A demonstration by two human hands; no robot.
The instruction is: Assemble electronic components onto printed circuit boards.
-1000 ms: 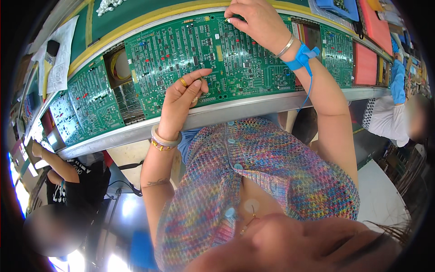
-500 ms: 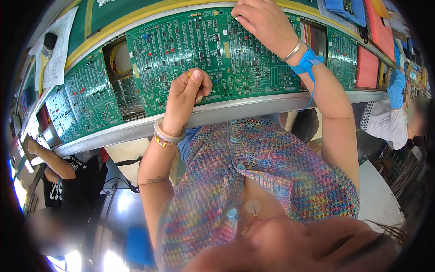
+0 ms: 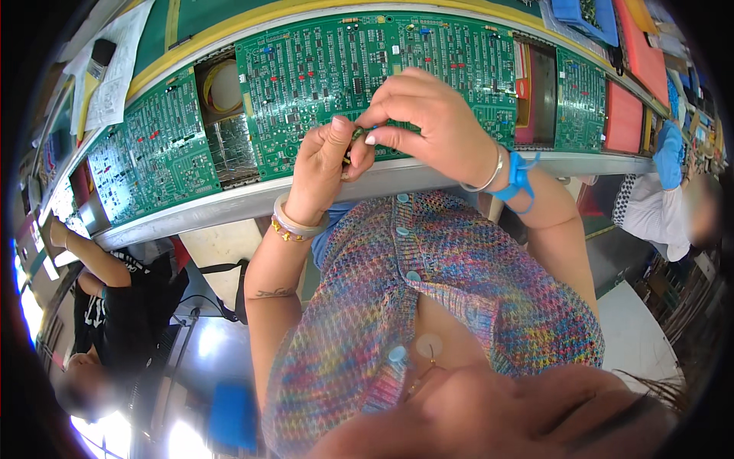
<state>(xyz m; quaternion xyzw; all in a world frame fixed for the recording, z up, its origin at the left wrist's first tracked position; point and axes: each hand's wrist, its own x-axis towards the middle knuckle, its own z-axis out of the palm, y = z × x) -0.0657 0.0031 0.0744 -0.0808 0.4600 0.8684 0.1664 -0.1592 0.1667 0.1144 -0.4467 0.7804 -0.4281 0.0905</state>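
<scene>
My left hand point(image 3: 330, 157) is closed over the near edge of a large green circuit board point(image 3: 287, 99). Small green-and-dark electronic components point(image 3: 357, 133) poke out from its curled fingers. My right hand point(image 3: 440, 126), with a metal bangle and a blue wrist strap point(image 3: 520, 180), meets it there. Its thumb and forefinger close in a pinch at those components; whether one is between the tips is hard to see. The board lies flat below both hands, covered with tiny chips, red parts and, along its far edge, a resistor and blue parts.
A metal rail point(image 3: 229, 211) runs along the near side of the line. More circuit boards point(image 3: 157, 145) lie to the left and right. A blue bin point(image 3: 585, 19) and pink foam point(image 3: 641, 50) stand at far right. Co-workers' arms point(image 3: 95, 256) show on both sides.
My right hand has come back from the board's far edge to my left hand. My left hand has shifted slightly right, and its held components now show. The boards appear a little farther right.
</scene>
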